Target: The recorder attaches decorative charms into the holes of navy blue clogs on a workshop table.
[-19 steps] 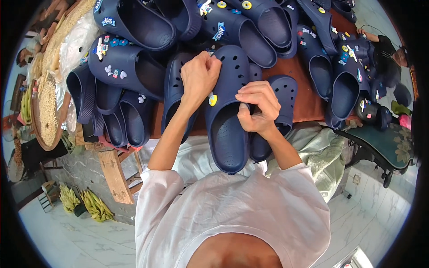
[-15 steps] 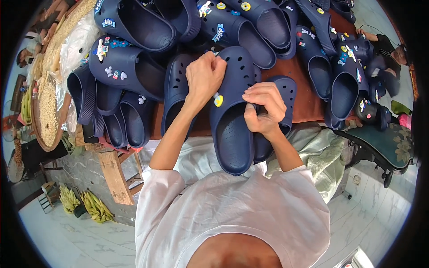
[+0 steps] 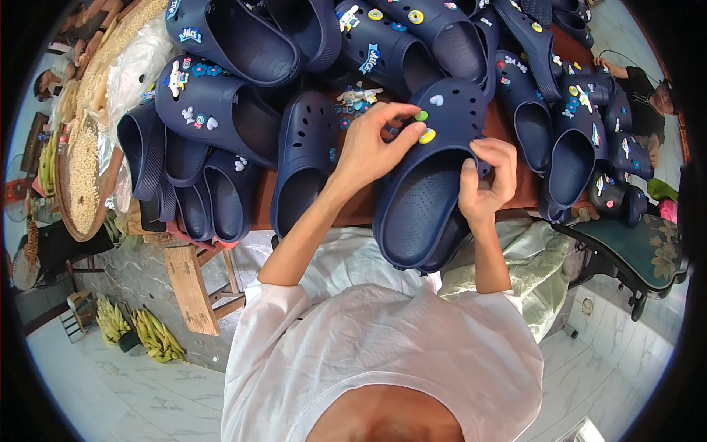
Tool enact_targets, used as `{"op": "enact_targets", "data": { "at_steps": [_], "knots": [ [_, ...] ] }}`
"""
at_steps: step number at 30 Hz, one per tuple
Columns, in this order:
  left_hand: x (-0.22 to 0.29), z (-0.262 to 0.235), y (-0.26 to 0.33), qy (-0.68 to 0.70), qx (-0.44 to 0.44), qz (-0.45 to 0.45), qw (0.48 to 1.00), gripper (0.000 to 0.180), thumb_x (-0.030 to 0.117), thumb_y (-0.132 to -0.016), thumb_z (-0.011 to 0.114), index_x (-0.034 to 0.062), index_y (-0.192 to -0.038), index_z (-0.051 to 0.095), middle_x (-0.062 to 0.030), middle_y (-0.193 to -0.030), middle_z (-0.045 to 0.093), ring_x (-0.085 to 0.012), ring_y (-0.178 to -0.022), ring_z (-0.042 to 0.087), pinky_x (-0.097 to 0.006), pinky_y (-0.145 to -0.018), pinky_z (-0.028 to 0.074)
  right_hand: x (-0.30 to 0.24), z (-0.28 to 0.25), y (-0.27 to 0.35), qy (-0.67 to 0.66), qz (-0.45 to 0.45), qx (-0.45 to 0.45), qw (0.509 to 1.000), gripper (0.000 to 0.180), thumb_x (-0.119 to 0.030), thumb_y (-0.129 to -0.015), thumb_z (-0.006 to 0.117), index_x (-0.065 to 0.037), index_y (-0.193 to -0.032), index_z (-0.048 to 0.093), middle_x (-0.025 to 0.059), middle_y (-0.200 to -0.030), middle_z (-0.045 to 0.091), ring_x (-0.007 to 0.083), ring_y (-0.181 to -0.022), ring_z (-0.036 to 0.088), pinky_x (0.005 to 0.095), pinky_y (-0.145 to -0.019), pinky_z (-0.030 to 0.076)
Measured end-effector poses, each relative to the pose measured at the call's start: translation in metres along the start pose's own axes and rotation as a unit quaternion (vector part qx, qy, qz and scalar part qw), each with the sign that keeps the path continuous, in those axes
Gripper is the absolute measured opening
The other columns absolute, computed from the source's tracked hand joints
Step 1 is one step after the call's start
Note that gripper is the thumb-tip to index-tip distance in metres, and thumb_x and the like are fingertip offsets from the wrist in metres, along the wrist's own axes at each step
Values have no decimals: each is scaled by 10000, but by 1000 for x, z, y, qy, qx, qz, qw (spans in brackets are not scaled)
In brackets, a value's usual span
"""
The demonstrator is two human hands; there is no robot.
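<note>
The place looks most like a home doubling as a small workshop, though a corner of a shop cannot be ruled out; a brown tabletop (image 3: 524, 186) is crowded with navy clogs (image 3: 258, 121), and a little heap of loose charms (image 3: 359, 97) lies among them, which suggests handiwork; the household side shows off the left edge, where a round tray (image 3: 108, 186) holds pale grains (image 3: 78, 166), and on the floor beyond the near left corner, where what look like husked corn cobs (image 3: 156, 337) lie on marble-patterned tiles (image 3: 140, 379); a rough wooden stool (image 3: 190, 287) stands by that corner, and a floral wheeled chair (image 3: 626, 243) by the near right one.
</note>
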State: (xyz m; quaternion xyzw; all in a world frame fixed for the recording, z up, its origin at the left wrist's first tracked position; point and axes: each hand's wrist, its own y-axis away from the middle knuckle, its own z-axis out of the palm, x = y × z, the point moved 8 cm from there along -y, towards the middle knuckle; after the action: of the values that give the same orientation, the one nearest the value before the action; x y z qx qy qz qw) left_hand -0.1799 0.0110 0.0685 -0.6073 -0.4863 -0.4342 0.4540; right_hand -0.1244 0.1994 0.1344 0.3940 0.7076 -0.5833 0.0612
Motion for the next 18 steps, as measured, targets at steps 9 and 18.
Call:
{"op": "enact_targets", "data": {
  "at_steps": [9, 18],
  "knots": [
    [22, 12, -5, -79, -66, 165, 981, 303, 194, -935, 673, 85, -1216, 704, -90, -1210, 684, -243, -1172, 584, -368, -1000, 452, 23, 3, 2, -10, 106, -41, 994, 245, 70, -765, 604, -26, -981, 668, 109, -992, 613, 191, -878, 580, 278, -710, 449],
    [18, 29, -16, -44, -122, 117, 985, 208, 161, -929, 674, 39, -1097, 687, -59, -1102, 717, -201, -1091, 624, -352, -976, 464, 36, 0, 8, -28, 111, -29, 993, 228, 63, -789, 602, -30, -985, 672, 93, -1009, 615, 168, -877, 570, 271, -708, 438]
  ]
}}
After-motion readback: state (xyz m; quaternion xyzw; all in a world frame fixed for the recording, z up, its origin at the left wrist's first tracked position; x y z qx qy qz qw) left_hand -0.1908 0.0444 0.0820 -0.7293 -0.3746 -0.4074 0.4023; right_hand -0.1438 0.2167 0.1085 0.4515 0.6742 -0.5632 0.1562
